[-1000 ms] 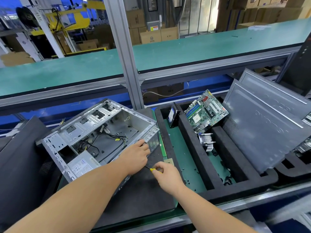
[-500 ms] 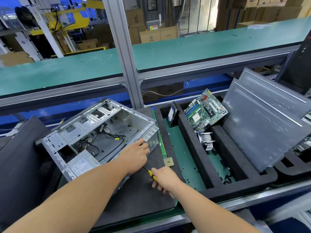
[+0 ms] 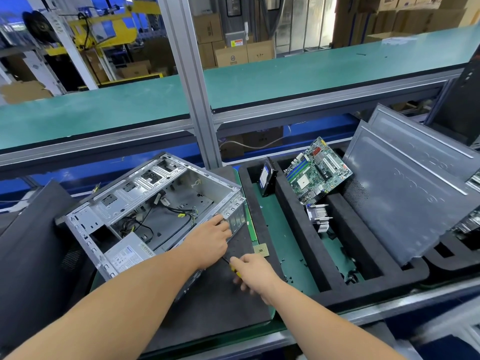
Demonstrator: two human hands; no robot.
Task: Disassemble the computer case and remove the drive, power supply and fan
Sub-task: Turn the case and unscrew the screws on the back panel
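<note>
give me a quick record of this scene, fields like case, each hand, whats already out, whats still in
case: open case lying on a black mat
left hand: left hand on the case's near right corner
right hand: right hand grips a yellow-handled screwdriver beside the case
still in: power supply and loose cables
already out: motherboard, drive and heatsink in the foam tray; side panels leaning at right
on mat: CPU chip
</note>
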